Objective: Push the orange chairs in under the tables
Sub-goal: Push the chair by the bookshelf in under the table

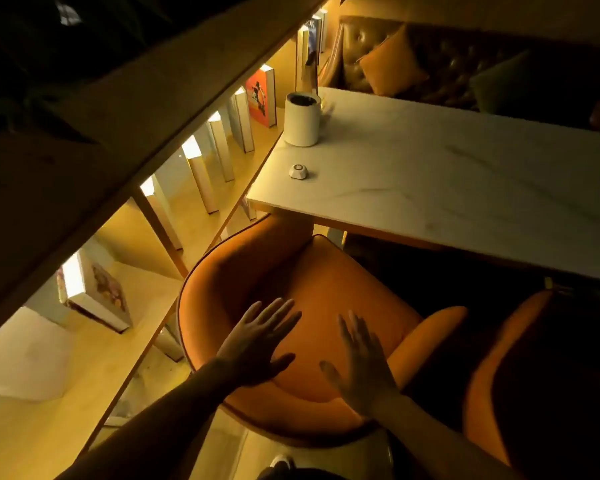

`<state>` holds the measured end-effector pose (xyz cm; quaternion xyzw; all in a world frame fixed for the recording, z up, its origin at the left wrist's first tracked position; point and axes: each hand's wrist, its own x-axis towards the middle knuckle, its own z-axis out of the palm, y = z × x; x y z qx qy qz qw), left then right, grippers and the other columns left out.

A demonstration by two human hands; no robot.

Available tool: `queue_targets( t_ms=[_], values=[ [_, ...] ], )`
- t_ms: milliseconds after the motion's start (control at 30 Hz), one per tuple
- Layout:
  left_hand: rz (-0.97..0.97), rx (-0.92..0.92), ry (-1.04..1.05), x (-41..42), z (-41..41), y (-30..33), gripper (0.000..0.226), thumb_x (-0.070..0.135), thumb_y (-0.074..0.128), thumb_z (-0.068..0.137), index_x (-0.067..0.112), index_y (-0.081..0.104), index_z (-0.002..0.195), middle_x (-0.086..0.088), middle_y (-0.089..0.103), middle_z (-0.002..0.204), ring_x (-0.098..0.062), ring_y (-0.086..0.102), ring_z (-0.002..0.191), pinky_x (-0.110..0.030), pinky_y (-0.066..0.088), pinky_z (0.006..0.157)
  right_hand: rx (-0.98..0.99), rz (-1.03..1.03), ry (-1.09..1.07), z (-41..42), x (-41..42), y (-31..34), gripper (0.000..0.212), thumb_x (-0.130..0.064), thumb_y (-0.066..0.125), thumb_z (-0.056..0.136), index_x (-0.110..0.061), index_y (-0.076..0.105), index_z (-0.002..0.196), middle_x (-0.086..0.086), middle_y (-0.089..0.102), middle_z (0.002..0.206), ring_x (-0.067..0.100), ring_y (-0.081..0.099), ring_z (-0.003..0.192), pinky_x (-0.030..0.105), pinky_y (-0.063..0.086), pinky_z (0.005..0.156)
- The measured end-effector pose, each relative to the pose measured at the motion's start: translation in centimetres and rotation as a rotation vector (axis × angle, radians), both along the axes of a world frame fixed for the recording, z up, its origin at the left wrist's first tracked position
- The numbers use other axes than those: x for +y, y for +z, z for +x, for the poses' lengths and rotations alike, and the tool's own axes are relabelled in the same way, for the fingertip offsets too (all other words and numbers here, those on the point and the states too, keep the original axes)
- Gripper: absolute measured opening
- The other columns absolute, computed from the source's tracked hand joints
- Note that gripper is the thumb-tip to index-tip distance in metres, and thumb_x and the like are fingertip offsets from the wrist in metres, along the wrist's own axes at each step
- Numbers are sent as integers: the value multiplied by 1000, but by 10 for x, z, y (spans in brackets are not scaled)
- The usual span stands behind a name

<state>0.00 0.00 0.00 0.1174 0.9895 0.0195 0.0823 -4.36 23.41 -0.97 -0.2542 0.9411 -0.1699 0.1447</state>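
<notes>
Hands [257,344] [361,365] spread, empty — orange chair [326,278] below, marble table [447,188] beyond.

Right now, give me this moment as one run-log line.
left hand: open, over chair | right hand: open, over chair | orange chair: front under marble table, seat mostly out | second orange chair: right, out

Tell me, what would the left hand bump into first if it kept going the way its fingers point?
Probably the orange chair: the left hand points up and right over its seat, toward the marble table. Depth is unclear.
</notes>
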Motion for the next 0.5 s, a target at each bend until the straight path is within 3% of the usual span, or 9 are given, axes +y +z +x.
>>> queue_targets(
  t_ms=[133, 267, 400, 500],
  values=[
    [-3, -86, -15, -25, 22, -18, 78, 67, 24, 89, 27, -1, 152, -2, -1, 160, -23, -3, 146, -50, 6, 118, -118, 105, 86, 18, -25, -17, 87, -63, 37, 87, -30, -13, 150, 2, -17, 159, 21, -15, 145, 43, 0, 117],
    [-1, -226, -7, -56, 46, -36, 83, 72, 31, 87, 29, 2, 152, 1, 2, 161, -20, -4, 146, -49, 6, 118, -274, 157, 164, 34, -49, -27, 90, -67, 42, 88, -31, -11, 151, -1, -12, 161, 19, -14, 145, 44, -2, 116],
    [-1, -318, -14, -88, 60, -47, 87, 78, 34, 82, 33, 8, 151, 3, 8, 160, -19, 0, 146, -46, -4, 114, -483, 243, 248, 48, -76, -35, 96, -76, 41, 81, -33, -9, 150, -1, -5, 162, 23, -7, 146, 46, 3, 115],
    [22, -378, -74, -114, 63, -55, 97, 89, 30, 70, 38, 9, 150, 6, 11, 160, -17, 0, 146, -47, -12, 113, -594, 319, 313, 59, -98, -35, 97, -73, 48, 81, -32, -5, 151, -1, 1, 162, 25, 2, 146, 48, 11, 115]
  ],
)
